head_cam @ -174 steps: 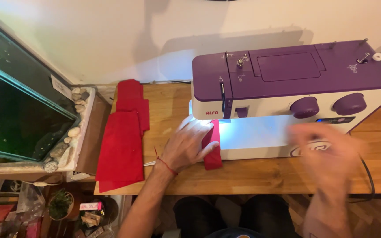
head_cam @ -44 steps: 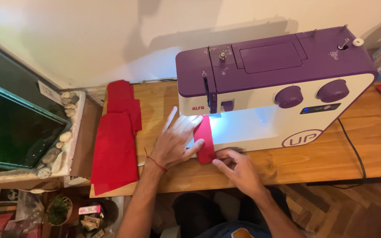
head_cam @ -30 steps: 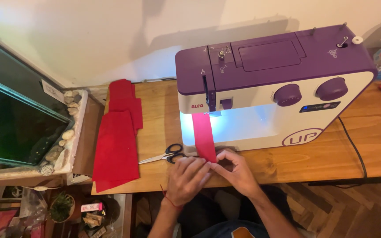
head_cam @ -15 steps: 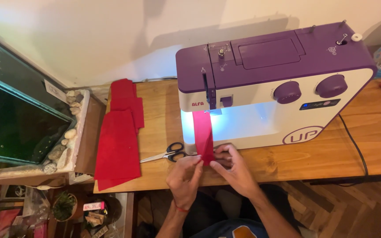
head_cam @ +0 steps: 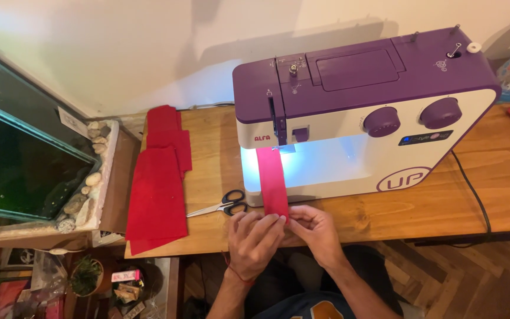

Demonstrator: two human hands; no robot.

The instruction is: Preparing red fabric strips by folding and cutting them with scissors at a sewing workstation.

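Both our left hand [head_cam: 254, 236] and right hand [head_cam: 313, 227] pinch the red strip's [head_cam: 271, 183] near end; uneven pulling could skew it under the sewing machine [head_cam: 361, 112].

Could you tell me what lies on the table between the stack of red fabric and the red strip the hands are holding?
In the head view, black-handled scissors lie on the wooden table between the red fabric stack and the red strip.

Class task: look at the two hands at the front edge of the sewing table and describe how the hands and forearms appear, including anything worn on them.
Both hands are bare, with no gloves or rings visible. The left hand has a thin red string bracelet around its wrist. The right hand shows nothing on its wrist. Both forearms are uncovered as far as the picture shows, with no sleeves in view.
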